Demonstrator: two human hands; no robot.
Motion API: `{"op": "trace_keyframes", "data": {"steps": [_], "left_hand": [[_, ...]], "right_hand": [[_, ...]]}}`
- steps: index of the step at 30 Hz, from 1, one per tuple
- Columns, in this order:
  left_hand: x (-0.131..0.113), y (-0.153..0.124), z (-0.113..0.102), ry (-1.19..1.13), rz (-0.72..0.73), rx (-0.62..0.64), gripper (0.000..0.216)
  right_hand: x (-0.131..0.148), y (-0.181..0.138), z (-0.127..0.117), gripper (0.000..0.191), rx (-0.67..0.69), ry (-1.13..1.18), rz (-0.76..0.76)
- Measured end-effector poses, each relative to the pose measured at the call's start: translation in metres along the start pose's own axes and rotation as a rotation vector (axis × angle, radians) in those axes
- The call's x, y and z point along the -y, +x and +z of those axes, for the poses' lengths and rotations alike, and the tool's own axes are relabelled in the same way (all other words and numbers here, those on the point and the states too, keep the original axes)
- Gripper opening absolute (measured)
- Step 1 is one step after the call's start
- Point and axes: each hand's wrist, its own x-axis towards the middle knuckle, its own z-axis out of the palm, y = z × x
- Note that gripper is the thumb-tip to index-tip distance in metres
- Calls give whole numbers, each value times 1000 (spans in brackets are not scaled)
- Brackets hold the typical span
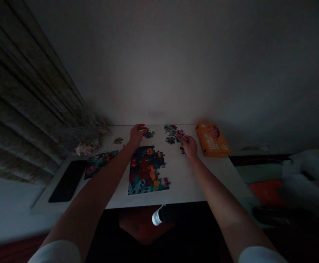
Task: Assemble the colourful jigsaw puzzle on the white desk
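Note:
My left hand (137,136) is at the back of the white table, its fingers closed on the edge of a dark teal puzzle piece (149,133). To the right, my right hand (190,146) pinches a pink puzzle piece (179,134) beside a loose group of pieces (170,140). Between my forearms lies a partly joined puzzle (145,171) with orange and red figures on dark blue; its right edge is uneven. The left forearm partly covers a second colourful puzzle section or picture (100,163). The dim light blurs the exact fingertip contact.
An orange puzzle box (212,140) stands at the table's back right. A black phone or tablet (68,181) lies at the left, near a wrapped bouquet (86,146). One loose piece (118,140) sits at the back left. A curtain (19,95) hangs at the left, and a wall rises behind.

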Motion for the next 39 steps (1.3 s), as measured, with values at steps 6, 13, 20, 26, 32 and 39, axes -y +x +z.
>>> {"op": "trace_keyframes", "data": {"steps": [6, 13, 20, 26, 32, 39], "left_hand": [[-22, -80, -6, -69, -22, 244, 54], [-40, -129, -4, 10, -85, 308, 49], [-23, -149, 3, 2, -113, 361, 46], [-2, -165, -3, 183, 32, 377, 53], [24, -199, -28, 868, 401, 352, 33], [37, -231, -34, 1129, 537, 366, 46]], "right_hand": [[7, 8, -21, 48, 22, 260, 97], [58, -61, -38, 57, 246, 361, 62], [104, -134, -40, 57, 528, 517, 101], [95, -139, -35, 38, 493, 430, 24], [71, -141, -27, 30, 557, 267, 53], [72, -145, -21, 20, 639, -14, 20]]}}
